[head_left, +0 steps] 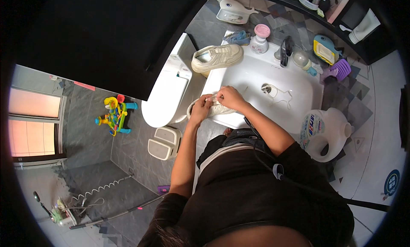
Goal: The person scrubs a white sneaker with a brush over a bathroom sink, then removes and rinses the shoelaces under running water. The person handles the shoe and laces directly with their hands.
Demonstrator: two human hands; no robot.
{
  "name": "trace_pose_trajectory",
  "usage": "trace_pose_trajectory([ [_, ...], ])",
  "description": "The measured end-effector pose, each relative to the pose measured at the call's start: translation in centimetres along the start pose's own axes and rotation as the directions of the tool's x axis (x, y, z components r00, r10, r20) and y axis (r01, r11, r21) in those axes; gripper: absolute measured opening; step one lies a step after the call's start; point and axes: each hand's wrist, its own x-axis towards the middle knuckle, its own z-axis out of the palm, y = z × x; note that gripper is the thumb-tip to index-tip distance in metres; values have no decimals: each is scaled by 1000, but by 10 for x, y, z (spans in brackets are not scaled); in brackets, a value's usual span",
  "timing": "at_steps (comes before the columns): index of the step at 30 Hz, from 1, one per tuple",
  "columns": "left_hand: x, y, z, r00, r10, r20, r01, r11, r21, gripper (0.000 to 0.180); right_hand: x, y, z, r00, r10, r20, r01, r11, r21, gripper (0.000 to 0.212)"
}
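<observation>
A cream-white sneaker [215, 110] is held over the front left edge of the sink, its heel end to the left. My left hand [199, 110] grips it near the opening, fingers closed. At the lacing my right hand [231, 97] pinches, fingertips close to those of the left; what looks like a shoelace is between them, mostly hidden. The matching sneaker [221, 57] rests on the sink's far left corner. Inside the basin, a loose white shoelace [284, 96] lies by the drain.
Around the white sink [252, 78] stand a pink-topped pump bottle [259, 40], a black faucet [285, 50], a purple brush [340, 69] and a large detergent jug [326, 134]. The toilet [164, 97] and a step stool [165, 143] are to the left.
</observation>
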Motion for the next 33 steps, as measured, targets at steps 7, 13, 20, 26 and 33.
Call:
trace_pose_trajectory([
  [7,-1,-1,-1,999,31,5,-32,996,86,25,-8,-12,9,992,-72,-103,39,955,-293,11],
  [13,-5,6,-1,1000,16,-11,-15,996,90,26,-6,-16,13,975,-98,-198,26,941,-337,15],
  [20,-5,12,2,1000,28,10,-28,997,70,28,-11,-19,9,942,-6,-335,-93,957,-276,15],
  [26,-1,6,0,1000,30,10,-31,989,146,34,-13,-6,9,936,-39,-349,-27,983,-182,13],
  [33,-1,6,1,1000,10,17,-13,983,182,38,-13,-6,4,974,-166,-155,101,927,-360,15],
])
